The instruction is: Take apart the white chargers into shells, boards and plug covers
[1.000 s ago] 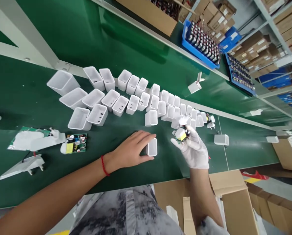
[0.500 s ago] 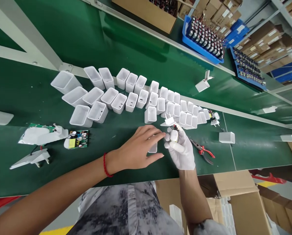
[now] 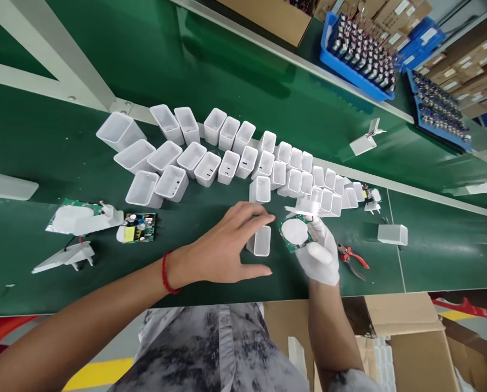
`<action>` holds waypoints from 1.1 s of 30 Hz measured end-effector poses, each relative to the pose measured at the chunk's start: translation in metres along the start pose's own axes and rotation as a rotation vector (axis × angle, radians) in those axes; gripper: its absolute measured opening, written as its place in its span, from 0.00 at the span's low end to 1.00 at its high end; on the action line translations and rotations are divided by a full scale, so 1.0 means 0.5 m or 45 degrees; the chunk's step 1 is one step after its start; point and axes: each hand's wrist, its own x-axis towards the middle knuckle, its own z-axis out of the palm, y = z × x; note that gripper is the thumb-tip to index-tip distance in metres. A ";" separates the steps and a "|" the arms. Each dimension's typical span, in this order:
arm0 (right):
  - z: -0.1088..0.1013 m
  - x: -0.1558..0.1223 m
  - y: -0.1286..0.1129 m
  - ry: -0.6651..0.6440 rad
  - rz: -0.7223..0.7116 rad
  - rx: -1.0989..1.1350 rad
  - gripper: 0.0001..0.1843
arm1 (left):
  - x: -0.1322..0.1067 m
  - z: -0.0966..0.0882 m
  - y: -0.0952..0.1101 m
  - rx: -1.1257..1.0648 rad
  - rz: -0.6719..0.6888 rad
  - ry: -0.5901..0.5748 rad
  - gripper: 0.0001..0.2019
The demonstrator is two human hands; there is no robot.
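Note:
My gloved right hand [image 3: 319, 255] is closed on a green circuit board [image 3: 296, 233] with a round white patch on its face. A white plug cover [image 3: 308, 206] sits just above the board at the fingertips. My bare left hand [image 3: 223, 245], with a red bracelet at the wrist, has its fingers and thumb spread apart over the bench. Right beside it lies a small white plastic case [image 3: 262, 241], partly behind the fingers; I cannot tell whether they touch it. Red-handled pliers [image 3: 352, 260] rest to the right of my glove.
Several open white cases [image 3: 208, 169] stand in rows along the back of the green bench [image 3: 211, 294]. Another circuit board [image 3: 139, 227] and a plug cover [image 3: 66, 257] lie at left. Blue trays [image 3: 355, 57] sit on the shelf, and a cardboard box [image 3: 415, 348] stands below the edge.
My right hand has turned the board so that its patched green face shows. My left hand has drawn apart from it, uncovering more of the small case. The view has shifted slightly.

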 end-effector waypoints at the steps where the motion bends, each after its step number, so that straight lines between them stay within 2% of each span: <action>1: -0.005 -0.001 0.006 -0.015 0.016 0.052 0.31 | -0.008 0.001 -0.012 -0.006 -0.031 -0.053 0.40; 3: -0.012 -0.005 0.017 -0.018 0.025 0.078 0.34 | -0.019 0.011 -0.034 0.013 -0.047 -0.117 0.40; 5: -0.018 -0.010 0.022 0.016 0.007 0.006 0.39 | -0.025 0.025 -0.052 0.031 -0.031 -0.106 0.35; 9: -0.021 -0.026 0.018 0.078 -0.124 -0.377 0.50 | -0.024 0.043 -0.071 0.021 -0.020 -0.034 0.31; 11: -0.014 -0.034 0.014 0.078 -0.167 -0.525 0.52 | -0.023 0.046 -0.074 0.007 0.004 -0.021 0.29; 16: 0.018 -0.046 0.013 0.029 0.015 -0.508 0.48 | -0.025 0.047 -0.076 -0.020 0.000 -0.014 0.27; 19: 0.028 -0.043 0.010 -0.025 0.044 -0.509 0.47 | -0.024 0.049 -0.077 -0.021 0.023 0.005 0.26; 22: 0.029 -0.041 0.006 -0.035 0.085 -0.495 0.46 | -0.022 0.049 -0.078 -0.009 0.052 0.019 0.26; 29: 0.022 -0.054 0.020 0.051 0.329 -0.525 0.42 | -0.020 0.047 -0.077 0.014 0.049 0.033 0.24; 33: 0.022 -0.050 0.014 0.008 0.369 -0.578 0.42 | -0.018 0.045 -0.075 0.005 0.040 0.025 0.22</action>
